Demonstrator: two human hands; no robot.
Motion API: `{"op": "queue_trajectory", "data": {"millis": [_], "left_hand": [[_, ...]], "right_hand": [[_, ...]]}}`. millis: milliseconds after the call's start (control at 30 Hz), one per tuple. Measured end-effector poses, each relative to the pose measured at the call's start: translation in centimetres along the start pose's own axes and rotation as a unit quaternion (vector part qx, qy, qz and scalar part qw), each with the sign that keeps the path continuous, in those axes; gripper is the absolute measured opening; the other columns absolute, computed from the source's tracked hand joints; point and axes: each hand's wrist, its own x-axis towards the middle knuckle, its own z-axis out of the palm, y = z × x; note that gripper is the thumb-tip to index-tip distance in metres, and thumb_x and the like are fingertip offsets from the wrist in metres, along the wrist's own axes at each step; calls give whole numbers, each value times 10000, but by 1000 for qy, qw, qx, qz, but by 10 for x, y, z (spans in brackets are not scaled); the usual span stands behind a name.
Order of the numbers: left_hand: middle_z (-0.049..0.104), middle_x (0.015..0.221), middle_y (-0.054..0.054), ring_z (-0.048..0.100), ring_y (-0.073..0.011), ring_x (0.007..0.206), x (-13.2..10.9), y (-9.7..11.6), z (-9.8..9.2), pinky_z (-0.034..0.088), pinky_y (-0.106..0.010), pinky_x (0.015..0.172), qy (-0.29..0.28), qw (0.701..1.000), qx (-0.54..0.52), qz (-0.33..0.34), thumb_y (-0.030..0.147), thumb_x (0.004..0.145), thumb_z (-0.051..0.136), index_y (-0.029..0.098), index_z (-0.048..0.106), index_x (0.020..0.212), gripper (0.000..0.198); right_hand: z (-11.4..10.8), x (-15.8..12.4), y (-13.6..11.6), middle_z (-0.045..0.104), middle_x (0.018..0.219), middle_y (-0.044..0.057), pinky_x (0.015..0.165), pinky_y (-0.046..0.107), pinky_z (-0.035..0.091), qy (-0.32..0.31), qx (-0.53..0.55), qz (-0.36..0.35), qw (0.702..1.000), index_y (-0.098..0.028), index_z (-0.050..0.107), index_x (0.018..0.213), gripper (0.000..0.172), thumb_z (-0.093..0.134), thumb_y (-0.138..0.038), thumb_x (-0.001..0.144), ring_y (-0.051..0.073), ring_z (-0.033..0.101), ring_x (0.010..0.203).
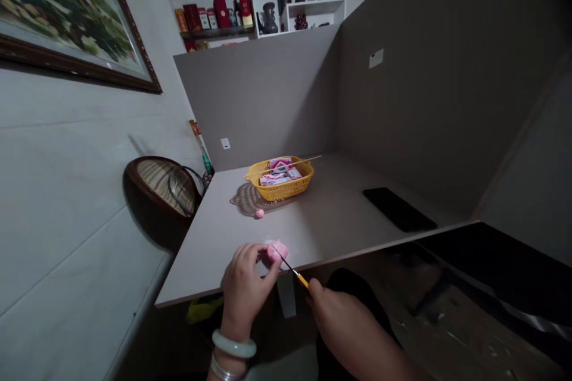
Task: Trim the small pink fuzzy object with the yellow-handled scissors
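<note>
My left hand [248,277] pinches a small pink lump [277,250] between thumb and fingers at the table's front edge. The lump looks like a rounded, moulded piece with small bumps on top; its material I cannot tell. My right hand [342,315] is closed around a slim tool [302,279] with an orange handle and a thin dark shaft. The tool's tip meets the pink lump from the right; the exact shape of the tip is too small to make out. A smaller pink ball [260,214] lies on the table beyond my left hand.
A yellow plastic basket [281,191] holds pink and white packets, with a thin stick [308,159] across its rim. To the right lies a flat black device [399,208]. Grey panels [268,95] rise behind and right of the table [196,262]. A round-backed chair [163,190] stands left.
</note>
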Motion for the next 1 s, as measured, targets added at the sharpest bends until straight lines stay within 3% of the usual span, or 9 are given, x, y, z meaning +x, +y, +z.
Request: {"op": "queue_trajectory", "data": {"millis": [167,400,600,800,1000], "left_hand": [[663,922,-38,618,-205,886,0,1,1,518,-332,782,7,1000,-6,1,341,865,611,225,622,923,130],[668,906,-32,626,-197,861,-1,1,1,524,-327,758,18,1000,1,-2,328,847,630,226,626,923,128],[667,869,-36,625,-199,831,1,1,1,524,-323,747,29,1000,4,-1,348,862,602,221,630,879,131],[670,876,-32,629,-202,837,-1,0,2,523,-329,749,23,1000,4,-1,347,856,607,230,631,896,126],[668,903,-37,625,-207,874,0,0,2,518,-344,784,21,1000,12,-4,356,878,586,224,621,891,137]], "right_hand": [[-8,13,-8,732,847,75,524,257,352,29,12,-9,999,-174,587,992,245,411,-29,901,217,719,742],[-2,1,-4,737,841,84,531,245,367,-7,33,16,999,-167,595,977,292,383,6,874,207,722,746],[-11,14,-11,729,893,99,596,250,412,16,22,-9,1000,-158,593,1039,318,378,8,874,220,720,804],[-4,1,-9,738,909,87,588,254,413,-38,38,21,998,-168,594,1004,304,375,8,886,225,723,813],[-16,15,-20,731,914,86,578,274,406,0,25,20,1000,-165,578,1036,285,394,-13,881,250,721,823]]}}
